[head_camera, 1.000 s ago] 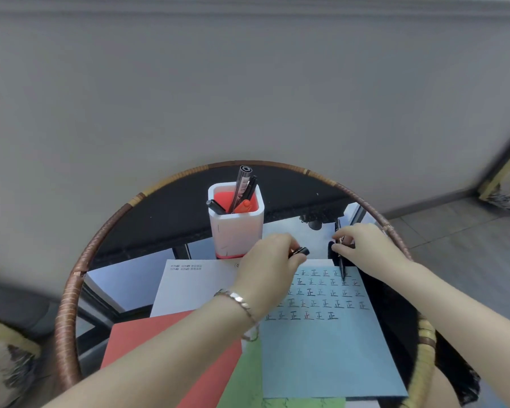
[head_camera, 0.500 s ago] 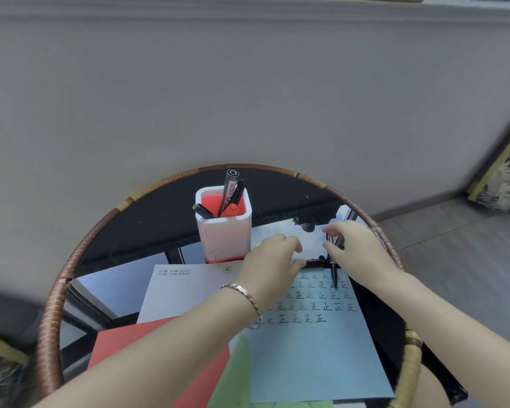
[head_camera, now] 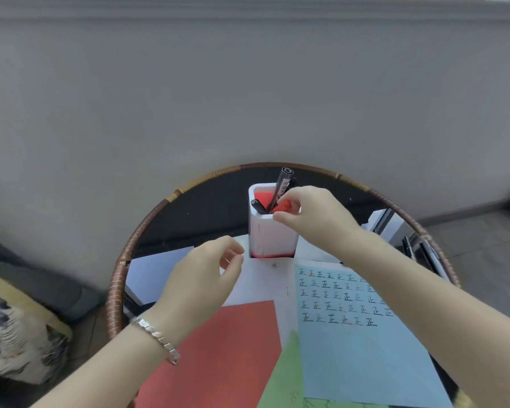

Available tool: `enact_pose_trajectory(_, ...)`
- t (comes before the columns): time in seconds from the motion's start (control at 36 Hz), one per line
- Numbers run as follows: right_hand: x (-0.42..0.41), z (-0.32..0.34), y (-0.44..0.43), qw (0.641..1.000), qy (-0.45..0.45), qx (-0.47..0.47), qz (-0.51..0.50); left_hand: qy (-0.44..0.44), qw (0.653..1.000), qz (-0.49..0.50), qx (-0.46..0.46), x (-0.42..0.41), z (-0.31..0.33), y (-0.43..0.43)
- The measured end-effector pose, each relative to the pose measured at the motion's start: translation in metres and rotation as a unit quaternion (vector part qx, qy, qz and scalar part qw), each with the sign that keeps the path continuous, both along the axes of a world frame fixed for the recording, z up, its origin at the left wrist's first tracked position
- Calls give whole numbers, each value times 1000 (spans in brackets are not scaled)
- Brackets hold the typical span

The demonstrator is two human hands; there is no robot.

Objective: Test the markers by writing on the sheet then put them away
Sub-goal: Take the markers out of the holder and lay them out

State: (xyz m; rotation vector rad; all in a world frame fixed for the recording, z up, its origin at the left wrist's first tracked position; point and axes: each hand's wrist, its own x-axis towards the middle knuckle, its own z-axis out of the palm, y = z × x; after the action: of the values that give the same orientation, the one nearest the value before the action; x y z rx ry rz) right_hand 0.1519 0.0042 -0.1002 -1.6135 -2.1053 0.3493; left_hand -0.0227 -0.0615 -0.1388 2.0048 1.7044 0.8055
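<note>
Fingers of the right hand (head_camera: pixel 315 219) were pinched on an orange marker (head_camera: pixel 286 205) at the mouth of the white holder (head_camera: pixel 273 234), thumb below and fingertips above its rounded end. That marker stood inside the holder, touching the hand, with only its top showing. Beside it a black marker (head_camera: pixel 283 184) rose tilted above the rim, and another black one (head_camera: pixel 258 206) leaned toward the holder's left wall. The holder had a red lining and stood toward the far edge of the round counter (head_camera: pixel 206 207), whose rim was wrapped in rattan.

Near the holder's left base the left hand (head_camera: pixel 200 284) hung loosely curled, fingers bent and apart, gripping nothing, well below the markers. A silver bracelet (head_camera: pixel 156 340) circled its wrist.

Along the near edge lay the blue sheet (head_camera: pixel 351 348), its upper half covered with rows of written characters, partly crossed by the right forearm. Left of it lay a white sheet (head_camera: pixel 262 284), a red sheet (head_camera: pixel 218 354) and a green sheet (head_camera: pixel 286 375), overlapping one another. More dark pens (head_camera: pixel 409 245) lay at the counter's right edge, well apart from both hands.
</note>
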Motion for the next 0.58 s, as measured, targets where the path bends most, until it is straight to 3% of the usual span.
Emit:
enact_pose_trajectory(0.14,4,2,-2,993,79,88,-15,-30,999,-1,23,-1,2,-5)
enact_pose_trajectory(0.31,16,41,-40,944,225,240,17,-129,982,-18,136,18,21,-6)
enact_pose_trajectory(0.47,19,42,-74,943,158,273,100,-158,961,-94,208,43,38,-3)
enact_pose_trajectory(0.58,22,26,-84,954,131,239,125,-145,952,-133,236,57,38,-6)
